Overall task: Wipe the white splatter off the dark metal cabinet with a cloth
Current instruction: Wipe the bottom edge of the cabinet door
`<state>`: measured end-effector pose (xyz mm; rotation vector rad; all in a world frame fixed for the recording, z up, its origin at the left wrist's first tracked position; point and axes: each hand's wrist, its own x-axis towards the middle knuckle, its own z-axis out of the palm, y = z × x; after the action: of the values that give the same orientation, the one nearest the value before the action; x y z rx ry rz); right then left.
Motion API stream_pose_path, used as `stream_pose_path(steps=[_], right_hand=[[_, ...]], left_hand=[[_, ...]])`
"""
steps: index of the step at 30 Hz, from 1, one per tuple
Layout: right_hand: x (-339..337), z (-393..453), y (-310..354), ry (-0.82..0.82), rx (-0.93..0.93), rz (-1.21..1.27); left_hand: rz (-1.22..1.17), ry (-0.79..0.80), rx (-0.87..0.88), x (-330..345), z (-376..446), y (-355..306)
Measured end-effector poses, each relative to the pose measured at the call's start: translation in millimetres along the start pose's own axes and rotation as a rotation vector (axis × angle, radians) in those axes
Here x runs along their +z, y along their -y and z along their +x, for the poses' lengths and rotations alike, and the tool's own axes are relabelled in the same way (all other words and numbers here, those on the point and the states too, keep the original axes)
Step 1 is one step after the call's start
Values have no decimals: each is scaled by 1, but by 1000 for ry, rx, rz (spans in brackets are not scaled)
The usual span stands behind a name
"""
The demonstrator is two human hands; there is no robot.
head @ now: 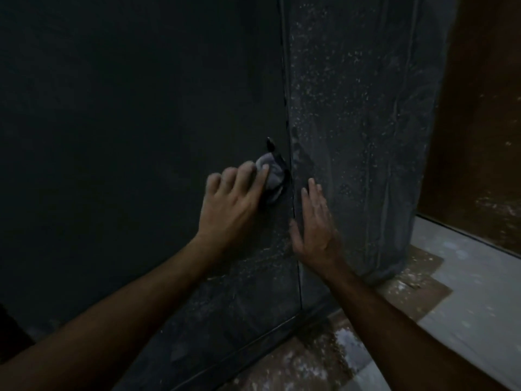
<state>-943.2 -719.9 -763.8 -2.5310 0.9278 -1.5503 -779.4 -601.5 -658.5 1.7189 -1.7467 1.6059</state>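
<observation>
Two hands worked at the cabinet's corner edge. The left hand (234,204) pressed a bunched grey cloth (272,176) against the dark front face, its fingers (263,172) bent over the wad and grasping it against the metal, just left of the vertical edge. A small dark catch or handle (270,143) stood out from the face just above the cloth; its form was too dim to tell. The right hand (315,221) lay flat and released on the side panel just past the edge, fingers straight and pointing up, holding nothing.

The cabinet (141,136) filled most of the view. Its front face was dark and largely plain, with faint specks low down near the left wrist. The side panel carried the white splatter (338,80), a dense scatter of small pale flecks running from the top of the view down toward the base.

At the lower right lay the floor (465,292), pale tile with brown patches, wet-looking and flecked white near the cabinet's foot. A brown wall (485,122) rose at the far right.
</observation>
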Motion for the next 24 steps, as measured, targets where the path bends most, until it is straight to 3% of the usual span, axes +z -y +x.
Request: stream_pose_path(steps=[5,7,10,12,16,18,22,24], right_hand=[[5,-8,-8,-10,-7,14],[6,-11,-16,-37,-28,17],[6,-9,-23,-87,8,15],[7,-8,-22,-84,34,20],[12,-10,-18,-87,59,25],[12,-9,-18,-71,74,31],[8,-13,-22,-57,48,26],[9,-12,-22,-74,38,34]], left_hand=[[-45,163,379,27,-50,-31],[-42,98,281,21,-22,-23],[-52,-5,-11,8,27,-14],[-36,20,-43,8,25,-21],[-77,171,350,36,-39,-46],[-68,179,409,36,-38,-40],[-116,-18,-53,7,26,-11],[-113,-15,-159,3,36,-10]])
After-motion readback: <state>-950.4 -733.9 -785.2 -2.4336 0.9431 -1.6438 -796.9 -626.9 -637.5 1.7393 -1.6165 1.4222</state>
